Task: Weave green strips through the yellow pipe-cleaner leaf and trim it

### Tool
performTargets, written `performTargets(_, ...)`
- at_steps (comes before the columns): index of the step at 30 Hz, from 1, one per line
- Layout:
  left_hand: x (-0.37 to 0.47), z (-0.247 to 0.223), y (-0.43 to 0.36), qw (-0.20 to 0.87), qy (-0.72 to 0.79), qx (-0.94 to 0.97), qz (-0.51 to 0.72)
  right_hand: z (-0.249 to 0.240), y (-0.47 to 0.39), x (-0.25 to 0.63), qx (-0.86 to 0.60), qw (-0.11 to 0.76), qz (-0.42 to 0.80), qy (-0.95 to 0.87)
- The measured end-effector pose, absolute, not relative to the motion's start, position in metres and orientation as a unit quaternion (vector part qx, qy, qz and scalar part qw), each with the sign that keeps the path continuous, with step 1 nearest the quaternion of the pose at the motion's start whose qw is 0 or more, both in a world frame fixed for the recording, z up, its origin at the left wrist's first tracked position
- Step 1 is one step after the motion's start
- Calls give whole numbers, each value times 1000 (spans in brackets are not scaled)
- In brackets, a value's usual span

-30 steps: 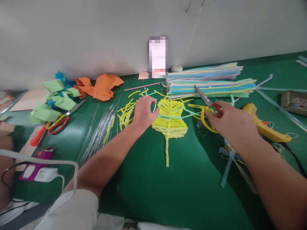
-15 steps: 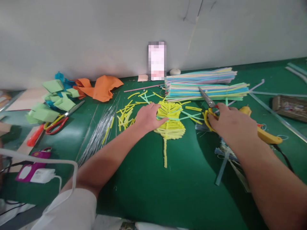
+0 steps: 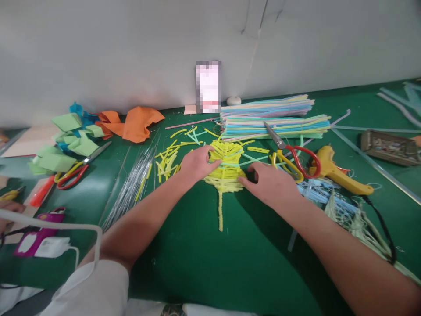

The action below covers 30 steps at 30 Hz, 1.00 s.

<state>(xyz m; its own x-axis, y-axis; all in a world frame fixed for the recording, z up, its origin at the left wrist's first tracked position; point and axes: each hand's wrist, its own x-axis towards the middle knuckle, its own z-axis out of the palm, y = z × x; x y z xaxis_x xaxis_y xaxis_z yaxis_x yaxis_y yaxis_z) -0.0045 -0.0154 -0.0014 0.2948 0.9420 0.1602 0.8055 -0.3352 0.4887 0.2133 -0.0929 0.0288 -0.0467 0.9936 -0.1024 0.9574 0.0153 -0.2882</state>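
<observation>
A leaf shape of yellow pipe cleaners [image 3: 226, 179], with a stem toward me, lies on the green table. My left hand [image 3: 196, 164] rests at its left edge, thumb stretched over it and a gap between thumb and fingers. At the right edge is my right hand [image 3: 268, 182], thumb and fingers apart, the thumb close to or touching the leaf. Pale green pipe cleaner pieces [image 3: 255, 160] cross the leaf. Beyond my right hand lie red-and-yellow-handled scissors [image 3: 289, 159], blades on a bundle of pastel pipe cleaners [image 3: 243, 127]. Cut yellow pieces [image 3: 167, 163] lie beside my left hand.
A yellow glue gun [image 3: 342, 174] and a small box [image 3: 390, 147] are on the right. Thin wires [image 3: 133, 186], a second pair of scissors [image 3: 82, 169], green paper [image 3: 55, 160] and orange paper [image 3: 141, 124] lie left. A phone [image 3: 209, 87] leans on the wall. Another person's hand shows far left.
My right hand has let go of the scissors, which now lie on the table, and has moved left to the leaf. My left hand has stayed at the leaf. The view has shifted slightly.
</observation>
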Motion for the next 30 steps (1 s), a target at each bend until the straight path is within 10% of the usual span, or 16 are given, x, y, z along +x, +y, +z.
performTargets(9,-6,2,-14,307,536,672,410,15,-92,214,-586,364,477,-544)
performTargets(15,6,17,-24,492,529,533,441,16,-100,207,-501,504,483,-512)
performTargets(21,14,36,-38,542,499,533,417,19,-101,211,-346,445,450,-693)
performTargets(30,1,91,-49,342,495,782,164,15,-105,206,-300,339,401,-796)
